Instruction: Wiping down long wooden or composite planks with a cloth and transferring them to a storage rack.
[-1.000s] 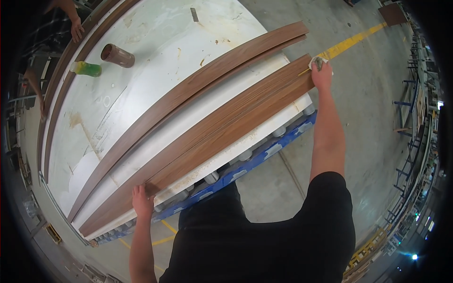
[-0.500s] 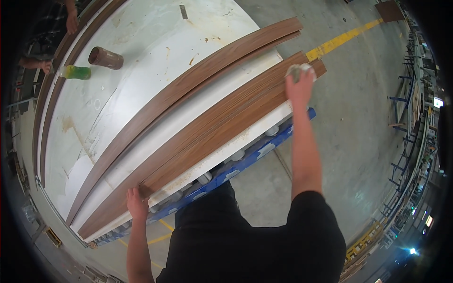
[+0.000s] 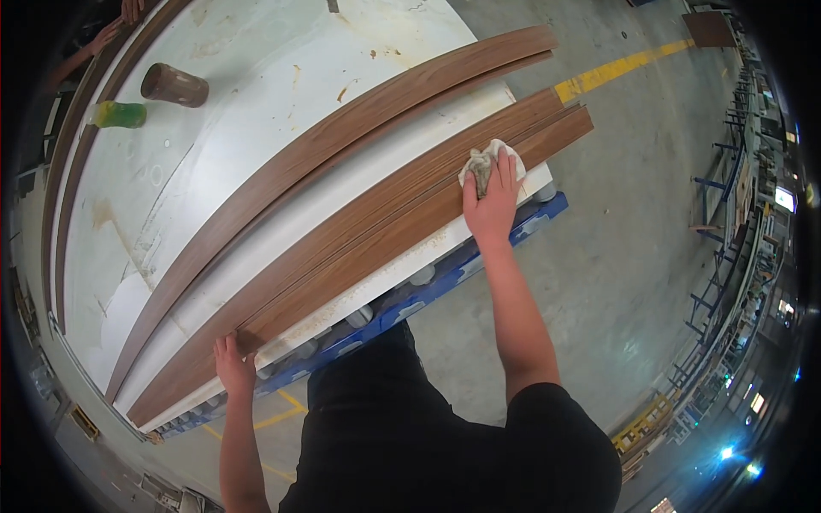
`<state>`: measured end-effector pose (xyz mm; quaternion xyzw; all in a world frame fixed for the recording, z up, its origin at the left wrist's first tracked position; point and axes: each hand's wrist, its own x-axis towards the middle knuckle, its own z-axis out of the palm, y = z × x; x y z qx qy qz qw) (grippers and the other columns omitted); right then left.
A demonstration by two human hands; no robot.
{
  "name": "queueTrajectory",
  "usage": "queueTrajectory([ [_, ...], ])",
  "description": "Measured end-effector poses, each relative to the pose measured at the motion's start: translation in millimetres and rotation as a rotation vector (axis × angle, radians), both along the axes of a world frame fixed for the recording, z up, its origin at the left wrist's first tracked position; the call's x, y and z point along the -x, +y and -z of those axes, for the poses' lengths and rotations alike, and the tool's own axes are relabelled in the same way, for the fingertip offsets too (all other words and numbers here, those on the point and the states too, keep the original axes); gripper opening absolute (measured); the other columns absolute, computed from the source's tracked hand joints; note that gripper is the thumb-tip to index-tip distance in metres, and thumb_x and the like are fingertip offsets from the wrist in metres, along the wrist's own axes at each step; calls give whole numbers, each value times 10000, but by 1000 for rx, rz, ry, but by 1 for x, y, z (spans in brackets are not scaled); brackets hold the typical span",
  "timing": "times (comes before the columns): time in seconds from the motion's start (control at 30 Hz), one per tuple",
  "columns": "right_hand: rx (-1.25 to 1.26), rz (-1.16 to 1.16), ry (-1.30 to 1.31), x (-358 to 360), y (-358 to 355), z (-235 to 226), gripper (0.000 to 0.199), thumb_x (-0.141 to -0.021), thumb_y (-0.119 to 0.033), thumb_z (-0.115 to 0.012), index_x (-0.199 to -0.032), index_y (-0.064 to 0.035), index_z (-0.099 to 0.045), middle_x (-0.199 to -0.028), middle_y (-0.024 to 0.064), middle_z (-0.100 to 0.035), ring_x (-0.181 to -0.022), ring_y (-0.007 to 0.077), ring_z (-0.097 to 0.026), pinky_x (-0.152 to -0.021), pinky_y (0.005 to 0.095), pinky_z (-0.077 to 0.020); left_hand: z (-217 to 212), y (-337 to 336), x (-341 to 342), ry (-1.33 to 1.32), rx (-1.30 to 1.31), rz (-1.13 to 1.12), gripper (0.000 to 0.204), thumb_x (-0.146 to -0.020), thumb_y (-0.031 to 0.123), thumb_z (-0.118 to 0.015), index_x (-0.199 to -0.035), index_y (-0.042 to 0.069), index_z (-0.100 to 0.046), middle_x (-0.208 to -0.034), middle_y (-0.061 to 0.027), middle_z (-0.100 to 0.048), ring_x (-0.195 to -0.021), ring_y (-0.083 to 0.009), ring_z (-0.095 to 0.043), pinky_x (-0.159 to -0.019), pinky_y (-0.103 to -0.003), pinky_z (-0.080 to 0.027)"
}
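My right hand [image 3: 493, 208] presses a crumpled whitish rag [image 3: 481, 171] onto the near brown wood-grain plank [image 3: 376, 262], toward its right end. Its fingers are closed over the cloth. At the plank's left part, my left hand [image 3: 233, 366] grips the near edge, fingers over the top; the thumb side is partly hidden. A thin groove runs lengthwise along this plank. Beyond it lies a second curved brown plank [image 3: 333, 137], with a strip of white tabletop [image 3: 282, 231] between them.
Across the table stand a brown cylindrical container [image 3: 174, 85] and a green bottle [image 3: 118, 114] lying on its side. More long brown strips [image 3: 83, 162] line the far left edge, where another person's hands [image 3: 107, 36] rest. A blue roller frame [image 3: 410, 309] supports the near side.
My right hand has slid the rag leftward and nearer along the plank from its right end. My left hand stays on the edge. The other person's hands have shifted farther away.
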<state>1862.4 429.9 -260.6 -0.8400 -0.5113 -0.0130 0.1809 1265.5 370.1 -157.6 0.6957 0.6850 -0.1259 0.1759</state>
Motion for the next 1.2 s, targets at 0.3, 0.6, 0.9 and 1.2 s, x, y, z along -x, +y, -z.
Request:
queueTrajectory([
  [0.3,-138,141,-16,-210,41,2,654,-1000,-359,-679,-1452,100,-562,-1551,341,-502,-1458,502,-460,-1247,511,-365,15,3,0,-2,8,42,694,-695,65,-913,-1314,67,-600,-1261,-158,-580,-1209,-420,-571,-986,-507,-521],
  [0.6,62,-15,108,94,-17,-12,629,-983,-392,-689,-1422,51,-610,-1642,312,-420,-1549,487,-360,-1284,634,-216,5,3,1,1,-6,61,704,-705,83,-915,-1331,70,-592,-1269,-156,-585,-1203,-414,-575,-979,-501,-522],
  [0.9,-118,91,-141,-140,14,12,645,-1031,-467,-622,-1457,16,-586,-1585,290,-492,-1514,434,-427,-1238,621,-307,5,8,0,13,18,31,686,-708,74,-908,-1320,78,-600,-1264,-141,-588,-1202,-401,-581,-970,-493,-532],
  [1.2,93,308,-199,-256,66,28,675,-972,-543,-640,-1443,-60,-650,-1483,303,-568,-1371,478,-541,-1166,589,-417,13,-1,12,2,-39,78,689,-695,68,-900,-1325,70,-620,-1239,-137,-604,-1194,-391,-588,-1016,-495,-495],
])
